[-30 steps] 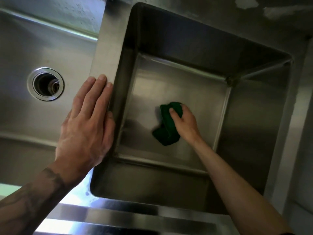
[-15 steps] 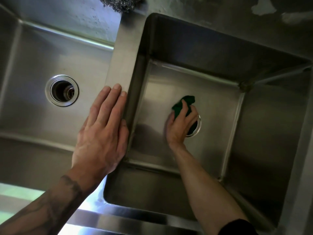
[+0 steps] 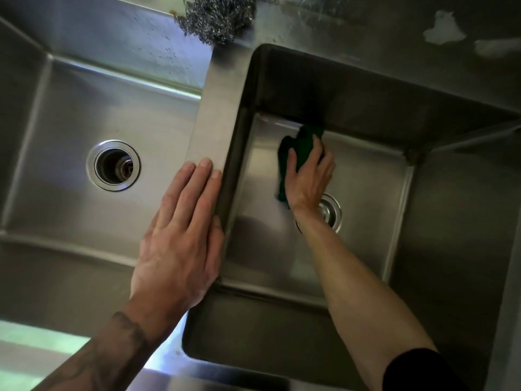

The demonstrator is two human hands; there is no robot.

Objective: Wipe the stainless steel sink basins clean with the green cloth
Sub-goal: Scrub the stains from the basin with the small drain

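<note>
Steel divider bears the flat, empty left hand, probably as a brace for the reach, while the right hand, fingers spread, presses the cloth onto the right basin's floor by its far wall.

Green cloth, dark and bunched, on the right basin floor at its far wall, under the right hand. Left basin: dull steel.
</note>
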